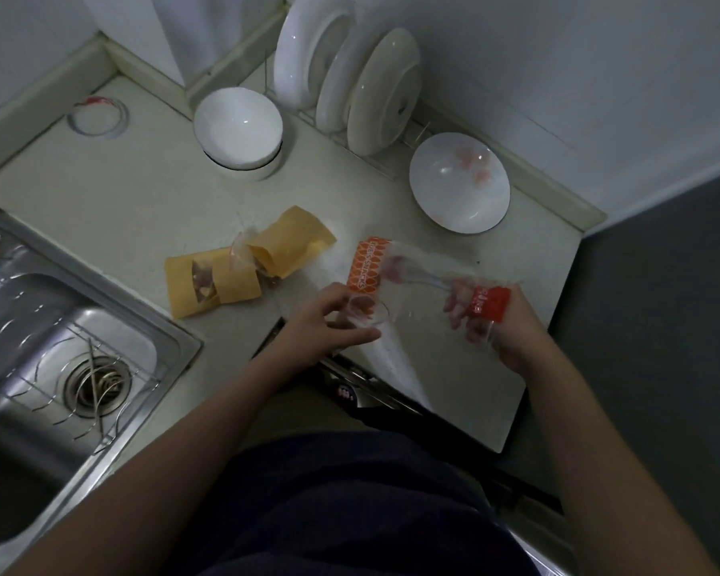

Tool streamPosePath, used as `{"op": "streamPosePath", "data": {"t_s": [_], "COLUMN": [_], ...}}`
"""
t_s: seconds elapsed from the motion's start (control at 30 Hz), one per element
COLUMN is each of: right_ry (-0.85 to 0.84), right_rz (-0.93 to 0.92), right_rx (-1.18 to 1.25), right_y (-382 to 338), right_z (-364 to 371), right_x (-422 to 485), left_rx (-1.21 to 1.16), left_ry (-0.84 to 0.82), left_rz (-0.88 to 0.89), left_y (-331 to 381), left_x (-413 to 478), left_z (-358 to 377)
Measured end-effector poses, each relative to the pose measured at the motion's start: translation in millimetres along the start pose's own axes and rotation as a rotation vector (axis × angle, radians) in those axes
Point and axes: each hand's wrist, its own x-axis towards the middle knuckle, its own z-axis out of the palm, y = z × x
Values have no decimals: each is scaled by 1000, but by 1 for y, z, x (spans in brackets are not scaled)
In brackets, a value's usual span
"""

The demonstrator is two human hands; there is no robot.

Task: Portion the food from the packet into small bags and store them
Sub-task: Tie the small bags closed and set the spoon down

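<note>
A clear snack packet [416,270] with orange printed ends lies tilted over the counter. My right hand [497,322] grips its red end, with my fingers showing through the plastic. Pinched in my left hand [329,322] is a small clear bag [364,311], its mouth open just below the packet's orange end, and pinkish food shows inside it. Two brown paper pouches [246,264] with clear windows lie on the counter to the left, one partly over the other.
A white bowl [460,182] with pinkish pieces stands behind the packet. Another white bowl [238,126] and a rack of white plates [346,83] line the back wall. A steel sink [51,326] fills the left side. The counter's edge runs just below my hands.
</note>
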Motion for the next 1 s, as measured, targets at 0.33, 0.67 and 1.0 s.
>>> {"op": "streamPosePath", "data": {"t_s": [0.33, 0.67, 1.0], "right_ry": [-25, -64, 27], "right_rz": [-74, 43, 44], "right_rx": [-112, -72, 45], "right_y": [4, -7, -19], "right_z": [36, 20, -1], "right_x": [-25, -34, -46], "left_rx": [13, -136, -217], "left_ry": [0, 64, 81], "left_rz": [69, 70, -7], "left_y": [33, 26, 11], "left_x": [-8, -5, 2], "left_z": [6, -16, -21]}}
